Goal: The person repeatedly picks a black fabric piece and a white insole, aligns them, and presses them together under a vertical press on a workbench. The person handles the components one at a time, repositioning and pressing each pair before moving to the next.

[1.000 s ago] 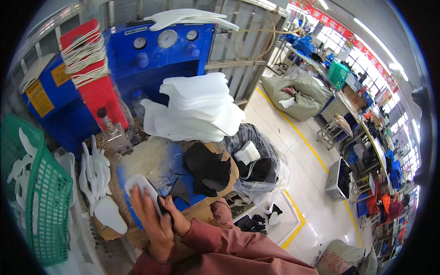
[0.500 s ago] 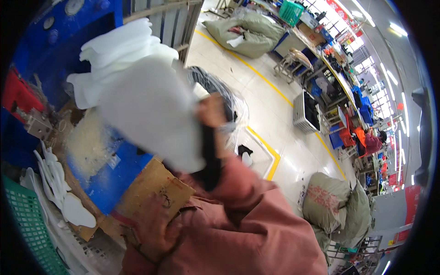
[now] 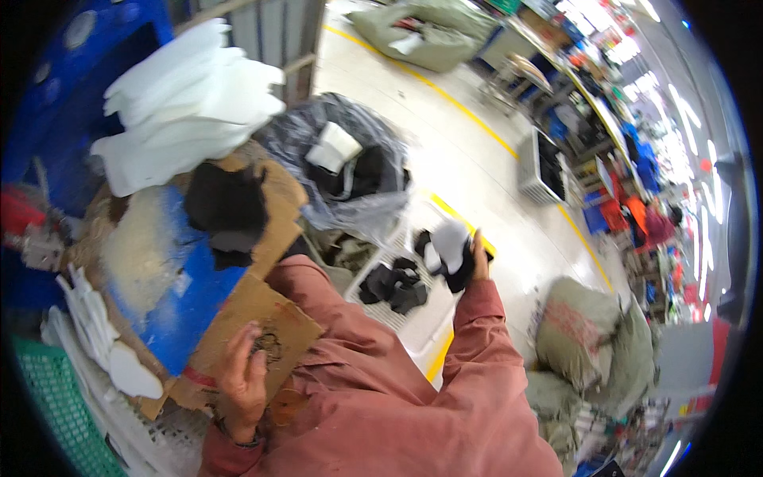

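My left hand point(image 3: 242, 378) hovers by a worn cardboard flap point(image 3: 282, 338), its fingers apart and holding nothing. Out to the right, my right hand point(image 3: 480, 258) grips a black-and-white soft piece point(image 3: 451, 248) above a white plastic crate point(image 3: 417, 334). Black fabric pieces point(image 3: 393, 286) lie in that crate. On the work surface, black pieces point(image 3: 226, 207) rest partly on cardboard beside a blue board point(image 3: 179, 310) dusted with pale crumbs. Behind them stands a stack of white foam-like sheets point(image 3: 191, 103).
A bin lined with dark plastic point(image 3: 342, 203) holds black material and a white roll-like piece. White cut-outs point(image 3: 131, 370) and a green basket point(image 3: 60, 405) are at the left. Stuffed sacks point(image 3: 576, 330) stand on the floor at right. A blue machine point(image 3: 87, 79) rises at far left.
My right hand has swung right and down from in front of the white stack to the crate, carrying the pale piece. My left hand has lifted slightly. My view has shifted, showing the bin and crate.
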Tool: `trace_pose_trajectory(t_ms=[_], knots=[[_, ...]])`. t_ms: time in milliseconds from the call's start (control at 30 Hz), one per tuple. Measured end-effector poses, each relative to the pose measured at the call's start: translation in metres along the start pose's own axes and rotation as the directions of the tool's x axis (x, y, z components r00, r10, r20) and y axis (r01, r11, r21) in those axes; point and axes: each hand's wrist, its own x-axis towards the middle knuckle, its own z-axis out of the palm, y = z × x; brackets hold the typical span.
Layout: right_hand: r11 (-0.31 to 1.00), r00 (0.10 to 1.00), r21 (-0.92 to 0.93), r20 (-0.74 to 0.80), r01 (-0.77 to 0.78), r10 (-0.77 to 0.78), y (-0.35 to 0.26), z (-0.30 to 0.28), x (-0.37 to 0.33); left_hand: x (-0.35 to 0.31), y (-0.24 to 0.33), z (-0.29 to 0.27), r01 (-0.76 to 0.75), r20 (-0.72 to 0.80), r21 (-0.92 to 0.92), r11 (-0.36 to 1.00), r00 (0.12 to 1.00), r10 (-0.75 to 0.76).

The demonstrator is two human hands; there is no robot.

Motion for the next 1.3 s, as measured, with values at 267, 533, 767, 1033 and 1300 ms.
trace_pose_trajectory(t_ms=[267, 533, 767, 1033, 1300], knots=[[0.989, 0.972, -0.069, 0.205, 0.134, -0.118, 0.004, 0.096, -0.011, 0.013, 0.0, 0.005, 0.066, -0.108, -0.091, 0.994, 0.991, -0.075], [-0.17, -0.144, 0.114, 0.974, 0.979, -0.173, -0.09, 0.371, -0.168, 0.003, -0.005, -0.019, 0.052, -0.185, 0.035, 0.998, 0.982, -0.045], [-0.082, 0.025, -0.034, 0.994, 0.996, -0.11, -0.094, 0.419, -0.142, -0.009, -0.019, -0.036, 0.053, -0.273, -0.061, 0.997, 0.96, -0.067], [0.675, 0.373, 0.015, 0.824, 0.737, -0.426, -0.131, 0.426, -0.208, 0.035, 0.005, -0.068, -0.042, -0.38, -0.082, 0.996, 0.925, 0.008], [0.978, 0.4, 0.044, 0.908, 0.205, -0.125, -0.024, 0.405, -0.288, 0.05, 0.016, -0.08, -0.036, -0.344, -0.39, 0.92, 0.933, -0.11]])
